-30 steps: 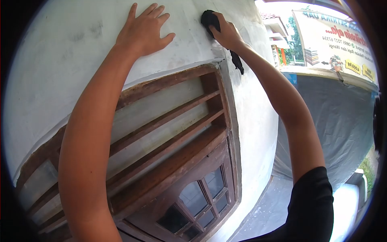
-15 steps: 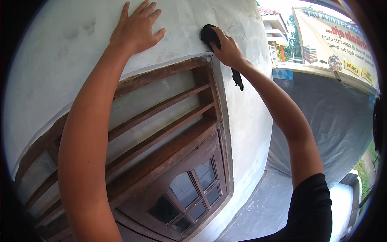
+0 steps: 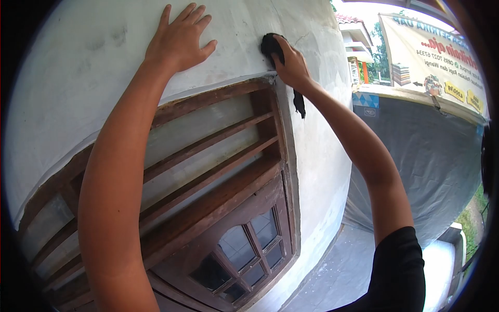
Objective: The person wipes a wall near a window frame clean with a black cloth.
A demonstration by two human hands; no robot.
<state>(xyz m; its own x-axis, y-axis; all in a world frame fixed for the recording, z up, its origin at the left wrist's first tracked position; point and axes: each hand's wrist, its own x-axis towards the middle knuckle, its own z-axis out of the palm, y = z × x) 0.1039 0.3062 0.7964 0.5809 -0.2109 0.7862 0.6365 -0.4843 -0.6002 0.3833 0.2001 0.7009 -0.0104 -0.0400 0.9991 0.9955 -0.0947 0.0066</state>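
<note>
My left hand [image 3: 179,41] lies flat on the pale, smudged wall [image 3: 88,73], its fingers spread and holding nothing. To the right, my right hand [image 3: 292,65] grips a black cloth [image 3: 271,48] and presses it on the wall, just above the top right corner of the door frame [image 3: 218,94]. A loose strip of the cloth dangles below my wrist. Faint streaks and a thin crack mark the wall around the cloth.
Brown wooden slats [image 3: 208,131] fill the opening above a brown door with glass panes [image 3: 236,247]. At right hang a grey plastic sheet [image 3: 410,161] and a printed banner [image 3: 431,57]. A grey floor [image 3: 332,265] lies far below.
My right hand and the cloth have shifted very slightly, and the dangling strip has swung left. My left hand stays flat on the wall; the whole view has moved a little.
</note>
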